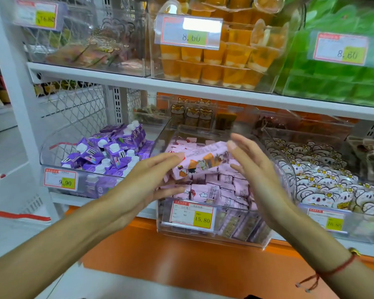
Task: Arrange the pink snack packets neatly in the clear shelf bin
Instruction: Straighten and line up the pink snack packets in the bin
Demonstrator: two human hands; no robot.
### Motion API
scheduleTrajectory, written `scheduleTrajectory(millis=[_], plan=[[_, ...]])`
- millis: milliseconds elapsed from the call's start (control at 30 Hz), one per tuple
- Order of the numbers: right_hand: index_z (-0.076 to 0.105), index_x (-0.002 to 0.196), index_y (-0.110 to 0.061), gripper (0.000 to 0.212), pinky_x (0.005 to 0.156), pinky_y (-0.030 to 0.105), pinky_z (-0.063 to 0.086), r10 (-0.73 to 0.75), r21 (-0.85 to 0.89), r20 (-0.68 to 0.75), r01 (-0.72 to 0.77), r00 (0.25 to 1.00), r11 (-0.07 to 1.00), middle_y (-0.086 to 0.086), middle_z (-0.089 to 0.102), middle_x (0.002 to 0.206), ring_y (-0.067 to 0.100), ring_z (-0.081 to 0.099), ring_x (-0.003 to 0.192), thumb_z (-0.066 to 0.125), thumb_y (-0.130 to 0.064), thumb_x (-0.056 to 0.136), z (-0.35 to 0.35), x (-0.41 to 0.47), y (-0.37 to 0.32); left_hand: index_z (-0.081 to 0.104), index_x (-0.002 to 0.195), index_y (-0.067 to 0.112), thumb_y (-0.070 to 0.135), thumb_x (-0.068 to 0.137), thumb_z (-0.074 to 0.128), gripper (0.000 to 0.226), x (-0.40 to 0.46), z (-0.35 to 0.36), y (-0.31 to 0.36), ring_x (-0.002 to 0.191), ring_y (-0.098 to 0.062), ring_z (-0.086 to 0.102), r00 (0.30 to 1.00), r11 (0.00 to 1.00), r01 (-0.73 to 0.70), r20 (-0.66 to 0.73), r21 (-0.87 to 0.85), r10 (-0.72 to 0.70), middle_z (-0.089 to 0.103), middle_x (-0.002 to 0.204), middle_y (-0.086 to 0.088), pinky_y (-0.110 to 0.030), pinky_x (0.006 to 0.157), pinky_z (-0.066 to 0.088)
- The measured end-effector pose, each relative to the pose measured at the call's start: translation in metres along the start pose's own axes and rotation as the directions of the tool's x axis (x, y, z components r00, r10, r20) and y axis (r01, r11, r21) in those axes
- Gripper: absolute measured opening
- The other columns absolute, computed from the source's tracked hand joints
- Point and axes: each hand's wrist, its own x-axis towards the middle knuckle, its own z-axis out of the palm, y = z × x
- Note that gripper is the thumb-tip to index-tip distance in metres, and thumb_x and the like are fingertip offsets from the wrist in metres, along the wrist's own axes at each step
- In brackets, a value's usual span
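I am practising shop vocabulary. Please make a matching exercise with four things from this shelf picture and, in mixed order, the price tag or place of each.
Things:
1. pink snack packets
2. purple drink cartons
3. orange jelly cups
4. long pink packet

Places:
A. bin tagged 9.90
B. between the left hand and the right hand
C. bin tagged 15.80
D. upper shelf, behind a tag reading 8.60

Pairs: 1-C, 2-A, 3-D, 4-B
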Motion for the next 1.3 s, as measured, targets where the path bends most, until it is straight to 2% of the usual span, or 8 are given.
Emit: scheduleTrajectory(millis=[100, 200, 300, 533, 633, 867, 1133, 1300], plan=[[0.059, 0.118, -0.038, 0.044, 0.083, 0.005, 0.042, -0.158, -0.183, 0.145, 0.183, 0.977, 0.966, -0.025, 0.057, 0.119, -0.014, 0.049, 0.111, 0.065, -0.046, 0.076, 0.006, -0.004, 0.002, 0.073, 0.067, 0.021, 0.038, 0.081, 0.064, 0.024, -0.002, 0.004, -0.004, 0.070, -0.014, 0.072, 0.997, 0.997, 0.079, 0.027, -0.009, -0.079, 0.073, 0.072, 0.003, -0.021, 0.057, 0.056], [0.067, 0.101, -0.027, 0.024, 0.080, 0.002, 0.039, -0.215, -0.194, 0.085, 0.228, 0.973, 0.954, -0.023, 0.066, 0.104, -0.013, 0.054, 0.102, 0.070, -0.033, 0.078, 0.007, -0.004, 0.005, 0.068, 0.097, 0.025, 0.056, 0.077, 0.054, 0.040, -0.001, 0.004, -0.003, 0.075, -0.012, 0.073, 0.991, 0.993, 0.121, 0.052, -0.017, -0.119, 0.076, 0.085, 0.000, -0.024, 0.053, 0.055], [0.068, 0.090, -0.030, 0.019, 0.067, 0.002, 0.043, -0.177, -0.150, 0.026, 0.179, 0.984, 0.972, -0.035, 0.064, 0.095, -0.016, 0.057, 0.086, 0.071, -0.039, 0.074, 0.004, -0.002, 0.007, 0.068, 0.092, 0.032, 0.069, 0.052, 0.057, 0.056, 0.001, 0.005, -0.002, 0.075, -0.012, 0.072, 0.997, 0.997, 0.078, 0.024, 0.030, -0.078, 0.076, 0.084, 0.000, -0.027, 0.054, 0.056], [0.071, 0.092, -0.029, 0.029, 0.080, 0.021, 0.043, -0.094, -0.096, 0.031, 0.096, 0.995, 0.991, -0.018, 0.070, 0.097, -0.004, 0.061, 0.089, 0.070, -0.046, 0.069, 0.002, 0.003, 0.012, 0.063, 0.115, 0.028, 0.036, 0.082, 0.064, 0.034, -0.004, 0.005, -0.005, 0.098, 0.000, 0.066, 0.965, 0.928, -0.261, 0.060, 0.267, 0.254, 0.070, 0.105, 0.018, -0.024, 0.090, 0.050], [0.067, 0.100, -0.028, 0.036, 0.087, 0.028, 0.049, -0.047, -0.151, 0.147, 0.069, 0.988, 0.986, -0.008, 0.073, 0.092, 0.004, 0.066, 0.093, 0.069, -0.047, 0.070, 0.005, 0.003, 0.016, 0.061, 0.106, 0.034, 0.022, 0.085, 0.065, 0.024, -0.003, 0.006, -0.003, 0.091, 0.009, 0.062, 0.868, 0.810, -0.464, 0.002, 0.360, 0.496, 0.067, 0.094, 0.029, -0.006, 0.075, 0.046], [0.066, 0.109, -0.022, 0.030, 0.078, 0.025, 0.040, -0.175, -0.694, 0.269, 0.317, 0.947, 0.647, -0.012, 0.064, 0.097, 0.013, 0.055, 0.097, 0.066, -0.040, 0.084, -0.006, 0.017, 0.039, 0.061, 0.113, 0.035, 0.026, 0.086, 0.065, 0.029, 0.001, -0.003, -0.004, 0.103, 0.003, 0.059, 0.772, 0.589, -0.561, 0.110, 0.582, 0.626, 0.064, 0.108, 0.025, -0.011, 0.088, 0.046], [0.065, 0.111, -0.025, 0.032, 0.075, 0.011, 0.031, -0.217, -0.690, 0.305, 0.372, 0.927, 0.621, -0.030, 0.045, 0.083, 0.003, 0.036, 0.092, 0.059, -0.046, 0.087, -0.008, 0.017, 0.053, 0.061, 0.115, 0.036, 0.039, 0.086, 0.064, 0.030, 0.021, -0.003, 0.022, 0.104, -0.003, 0.058, 0.781, 0.174, -0.541, 0.415, 0.823, 0.466, 0.065, 0.114, 0.017, -0.033, 0.086, 0.049], [0.064, 0.113, -0.026, 0.035, 0.080, 0.022, 0.034, -0.216, -0.690, 0.321, 0.384, 0.922, 0.613, -0.028, 0.047, 0.084, 0.009, 0.042, 0.099, 0.057, -0.049, 0.087, -0.010, 0.016, 0.051, 0.058, 0.123, 0.037, 0.044, 0.093, 0.051, 0.031, 0.037, 0.007, 0.001, 0.118, -0.009, 0.044, 0.815, -0.094, -0.506, 0.511, 0.857, 0.273, 0.056, 0.124, 0.013, -0.026, 0.084, 0.037]])
